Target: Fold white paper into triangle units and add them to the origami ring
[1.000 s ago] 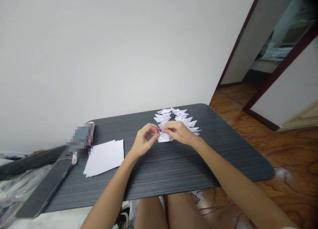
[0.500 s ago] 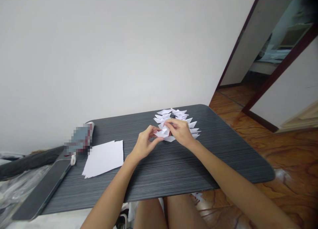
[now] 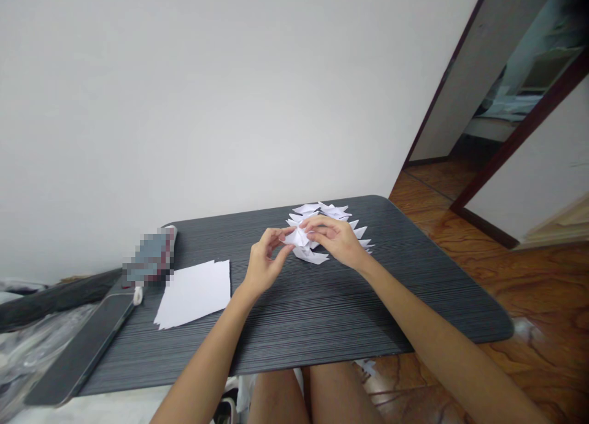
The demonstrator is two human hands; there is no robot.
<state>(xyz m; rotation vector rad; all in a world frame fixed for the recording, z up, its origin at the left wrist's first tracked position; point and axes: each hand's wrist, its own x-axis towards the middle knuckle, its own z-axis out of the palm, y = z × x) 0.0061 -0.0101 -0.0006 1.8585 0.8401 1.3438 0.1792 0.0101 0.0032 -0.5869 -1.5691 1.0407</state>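
Raised folded piece (image 3: 298,237), blank sheets (image 3: 196,292) leftward

Head camera looking forward and down across a dark table (image 3: 322,313)

The single view is sitting at the person's head height and facing ahead with a downward tilt, so both forearms are running up from the bottom edge to the left hand (image 3: 262,261) and right hand (image 3: 334,240), which are meeting on a folded paper piece (image 3: 298,237) just above the frame's middle. The lens is taking in a wide field at close range: the person's thighs (image 3: 313,396) are showing at the bottom edge, a plain wall (image 3: 207,92) is filling the upper half, and a doorway (image 3: 506,105) with wooden floor (image 3: 529,277) is bending away on the right.
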